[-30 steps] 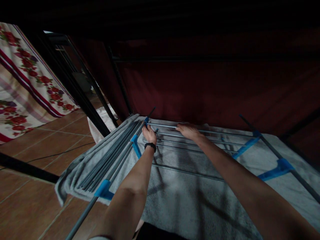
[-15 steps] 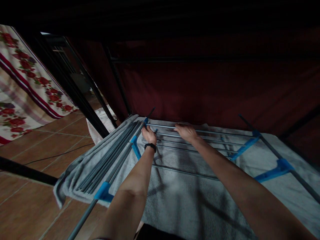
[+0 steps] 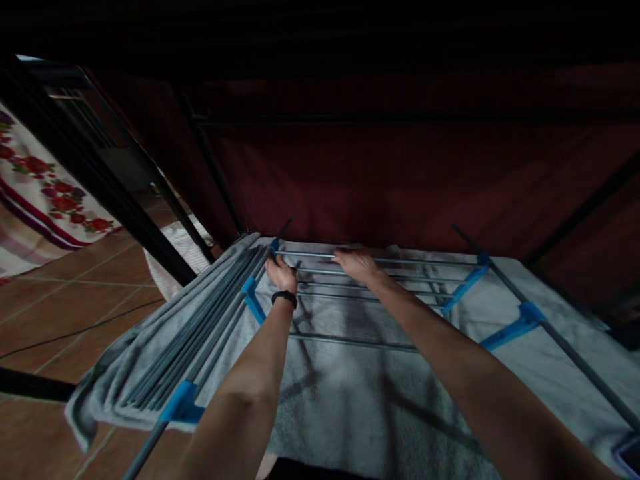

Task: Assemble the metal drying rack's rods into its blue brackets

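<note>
A partly assembled rack of grey tubes and blue plastic brackets lies on a grey blanket. My left hand (image 3: 281, 274), with a dark band on the wrist, is closed at the far left corner, where a blue bracket (image 3: 274, 246) meets the farthest crossbar's end. Its fingertips are partly hidden. My right hand (image 3: 356, 265) is closed round that farthest crossbar (image 3: 425, 261), left of its middle. The crossbar reaches a blue bracket (image 3: 483, 259) on the right side tube (image 3: 505, 280). Several more crossbars run below it, partly behind my right forearm.
Several loose grey tubes (image 3: 200, 323) lie side by side at the left on the blanket (image 3: 345, 407). Dark frame posts (image 3: 113, 180) and a dark red cloth (image 3: 380, 180) stand around. A cable (image 3: 85, 328) crosses the tiled floor; a flowered cloth (image 3: 60, 193) hangs at the left.
The view has turned slightly right, so everything sits farther left in the picture. Both hands keep the same places on the rack.
</note>
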